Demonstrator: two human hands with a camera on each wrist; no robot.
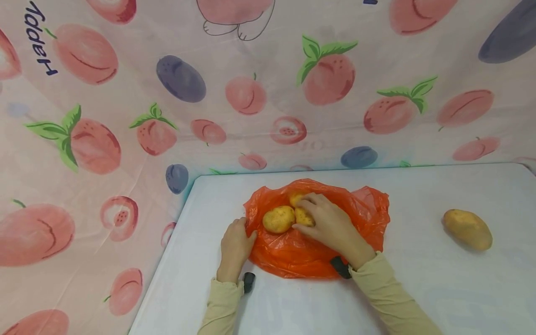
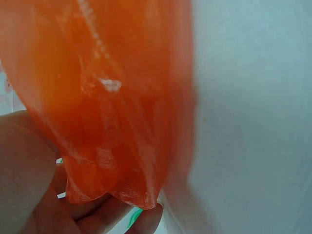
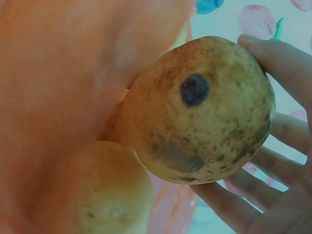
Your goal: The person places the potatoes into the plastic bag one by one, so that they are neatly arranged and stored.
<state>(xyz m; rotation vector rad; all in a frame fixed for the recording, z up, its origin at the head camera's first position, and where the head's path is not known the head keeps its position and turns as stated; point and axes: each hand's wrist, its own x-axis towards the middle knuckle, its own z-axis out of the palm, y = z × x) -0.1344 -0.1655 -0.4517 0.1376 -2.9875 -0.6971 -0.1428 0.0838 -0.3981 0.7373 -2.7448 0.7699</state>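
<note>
An orange-red plastic bag (image 1: 289, 260) lies spread on the white table, with yellow potatoes on it. My right hand (image 1: 324, 223) grips one potato (image 1: 304, 217) between thumb and fingers. In the right wrist view this potato (image 3: 209, 117) shows a dark spot and brown speckles. A rounder potato (image 1: 278, 219) sits just left of it, and another potato (image 1: 296, 198) is partly hidden behind the right fingers. At the bag's left edge, my left hand (image 1: 235, 244) holds the plastic, its fingers (image 2: 100, 217) behind the bag's folds in the left wrist view.
A single longer potato (image 1: 468, 229) lies apart on the right side of the white table (image 1: 439, 288). A fruit-patterned cloth (image 1: 259, 60) hangs behind the table and along its left side. Black wrist-worn pieces (image 1: 249, 282) show at both cuffs.
</note>
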